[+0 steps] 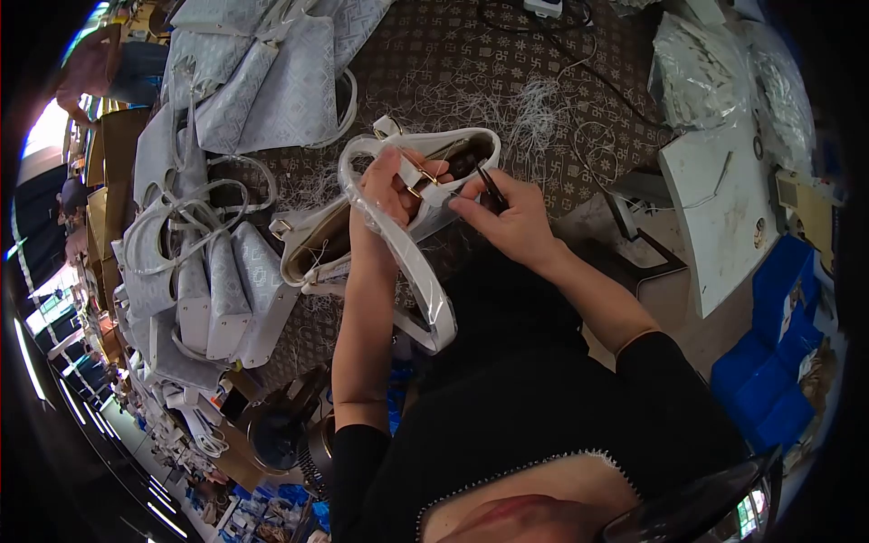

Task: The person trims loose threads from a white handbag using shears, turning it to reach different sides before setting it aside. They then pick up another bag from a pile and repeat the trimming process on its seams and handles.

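Observation:
A white handbag (433, 145) with a brown-lined opening, gold-coloured metal fittings and a long strap hangs tilted in front of my chest. My left hand (391, 185) is closed on it near a strap tab with a gold buckle (419, 184). Between the fingers of my right hand (511, 217) is a slim dark tool (491, 187), whose exact kind I cannot make out. Its tip sits at the bag's rim, close to the buckle, where my right thumb and fingers meet the white edge. The strap (418, 271) loops down over my left wrist.
Several patterned pale bags (281, 90) are piled at the left on a brown patterned cloth (434, 54). Loose white thread clippings (536, 113) lie beyond my hands. At the right are a white panel (715, 217), clear plastic bags (697, 77) and a blue box (769, 353).

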Motion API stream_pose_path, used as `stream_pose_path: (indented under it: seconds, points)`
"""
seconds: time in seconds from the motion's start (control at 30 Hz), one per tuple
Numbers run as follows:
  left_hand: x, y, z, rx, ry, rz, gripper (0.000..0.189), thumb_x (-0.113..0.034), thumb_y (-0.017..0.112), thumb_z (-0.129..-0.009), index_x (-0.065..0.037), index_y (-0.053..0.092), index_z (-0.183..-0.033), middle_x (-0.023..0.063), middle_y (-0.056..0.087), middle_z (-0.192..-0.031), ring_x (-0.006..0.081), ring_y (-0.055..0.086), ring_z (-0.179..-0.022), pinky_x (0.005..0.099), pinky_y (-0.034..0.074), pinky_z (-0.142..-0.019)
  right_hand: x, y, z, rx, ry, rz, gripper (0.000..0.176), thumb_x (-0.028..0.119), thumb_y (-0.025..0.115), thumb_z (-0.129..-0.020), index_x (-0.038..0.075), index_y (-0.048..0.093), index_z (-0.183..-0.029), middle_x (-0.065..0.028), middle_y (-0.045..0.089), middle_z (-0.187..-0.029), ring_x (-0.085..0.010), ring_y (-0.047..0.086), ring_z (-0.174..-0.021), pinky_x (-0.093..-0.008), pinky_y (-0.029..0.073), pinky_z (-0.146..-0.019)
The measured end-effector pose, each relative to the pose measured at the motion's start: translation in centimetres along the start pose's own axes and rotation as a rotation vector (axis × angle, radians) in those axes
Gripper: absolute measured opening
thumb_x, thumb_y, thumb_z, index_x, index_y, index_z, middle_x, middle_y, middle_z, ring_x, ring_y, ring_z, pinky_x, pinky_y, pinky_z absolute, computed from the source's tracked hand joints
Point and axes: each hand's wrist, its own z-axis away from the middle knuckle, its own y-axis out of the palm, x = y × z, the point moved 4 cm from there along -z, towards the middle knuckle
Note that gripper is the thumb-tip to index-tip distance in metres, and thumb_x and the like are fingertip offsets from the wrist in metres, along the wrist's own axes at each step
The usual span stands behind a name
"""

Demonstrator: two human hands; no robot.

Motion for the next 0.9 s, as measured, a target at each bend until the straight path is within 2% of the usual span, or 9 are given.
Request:
stream_pose_path:
  seconds: [0.33, 0.4, 0.43, 0.5, 0.53, 0.6, 0.73, 0.83, 0.9]
  points:
    - [0.4, 0.0, 0.4, 0.04, 0.017, 0.008, 0.033, -0.03, 0.051, -0.089, 0.002, 0.055, -0.093, 0.0193, 0.061, -0.095, 0.0268, 0.062, -0.082, 0.036, 0.052, -0.075, 1.0, -0.8, 0.9, 0.126, 0.009, -0.183, 0.012, 0.014, 0.064, -0.082, 0.003, 0.061, -0.082, 0.0047, 0.053, -0.066, -0.0015, 0.044, -0.06, -0.0182, 0.035, -0.054]
    - [0.8, 0.0, 1.4, 0.071, 0.172, -0.022, 0.028, -0.025, 0.05, -0.09, 0.002, 0.056, -0.095, 0.0167, 0.06, -0.1, 0.0262, 0.062, -0.086, 0.0351, 0.051, -0.075, 1.3, -1.2, 0.9, 0.139, 0.035, -0.246, 0.014, 0.016, 0.062, -0.084, 0.002, 0.062, -0.085, 0.0046, 0.054, -0.067, -0.002, 0.045, -0.061, -0.0187, 0.036, -0.056]
    - [1.1, -0.2, 2.2, 0.133, 0.252, -0.079, 0.019, -0.017, 0.055, -0.087, -0.002, 0.058, -0.097, 0.0145, 0.059, -0.104, 0.0235, 0.058, -0.093, 0.0324, 0.051, -0.075, 1.3, -1.6, 0.9, 0.113, 0.069, -0.258, 0.015, 0.016, 0.062, -0.084, 0.002, 0.063, -0.086, 0.003, 0.056, -0.068, -0.0028, 0.048, -0.064, -0.0196, 0.038, -0.058]
    - [1.0, -0.5, 3.2, 0.284, 0.701, -0.52, 0.017, -0.01, 0.064, -0.08, -0.005, 0.061, -0.096, 0.0132, 0.057, -0.104, 0.0213, 0.054, -0.1, 0.0296, 0.049, -0.077, 1.5, -2.4, 1.0, 0.097, 0.121, -0.26, 0.015, 0.016, 0.062, -0.084, 0.001, 0.064, -0.088, 0.0014, 0.059, -0.069, -0.0037, 0.051, -0.066, -0.0205, 0.041, -0.059]
    - [1.4, -0.6, 4.3, 0.257, 0.684, -0.532, 0.022, -0.003, 0.069, -0.073, -0.008, 0.063, -0.094, 0.01, 0.055, -0.098, 0.0219, 0.052, -0.1, 0.0314, 0.049, -0.08, 1.4, -2.7, 1.2, 0.168, 0.184, -0.252, 0.018, 0.017, 0.061, -0.084, 0.001, 0.065, -0.09, 0.0001, 0.061, -0.072, -0.0042, 0.052, -0.068, -0.0209, 0.042, -0.062]
    - [2.6, 0.1, 5.6, 0.256, 0.704, -0.386, 0.02, 0.0, 0.068, -0.072, -0.007, 0.065, -0.09, 0.0074, 0.052, -0.09, 0.0237, 0.053, -0.096, 0.0355, 0.049, -0.082, 0.9, -3.1, 1.7, 0.245, 0.261, -0.235, 0.02, 0.019, 0.06, -0.085, 0.001, 0.065, -0.093, -0.0012, 0.063, -0.074, -0.0048, 0.054, -0.071, -0.0213, 0.043, -0.064]
    - [2.2, 0.7, 7.7, 0.331, 1.136, -0.909, 0.028, 0.001, 0.068, -0.061, -0.018, 0.068, -0.082, 0.0015, 0.051, -0.088, 0.0213, 0.053, -0.086, 0.038, 0.051, -0.077, 1.1, -3.4, 2.3, 0.316, 0.237, -0.178, 0.019, 0.017, 0.06, -0.085, 0.002, 0.066, -0.094, -0.0013, 0.064, -0.075, -0.0054, 0.056, -0.071, -0.021, 0.044, -0.064]
    - [3.1, 0.6, 9.1, 0.376, 1.343, -1.126, 0.029, -0.003, 0.068, -0.061, -0.02, 0.065, -0.084, -0.0004, 0.051, -0.091, 0.0179, 0.052, -0.082, 0.0335, 0.05, -0.072, 1.5, -3.7, 2.0, 0.363, 0.171, -0.091, 0.018, 0.016, 0.06, -0.084, 0.002, 0.066, -0.093, -0.0027, 0.064, -0.075, -0.0059, 0.056, -0.069, -0.0209, 0.044, -0.062]
    - [3.9, 0.3, 9.7, 0.381, 1.373, -1.148, 0.027, -0.005, 0.067, -0.062, -0.019, 0.065, -0.084, -0.0005, 0.051, -0.091, 0.0173, 0.052, -0.082, 0.0324, 0.05, -0.071, 2.1, -3.8, 1.8, 0.399, 0.118, -0.024, 0.017, 0.015, 0.06, -0.084, 0.001, 0.067, -0.092, -0.0039, 0.065, -0.074, -0.0064, 0.057, -0.067, -0.0209, 0.044, -0.06]
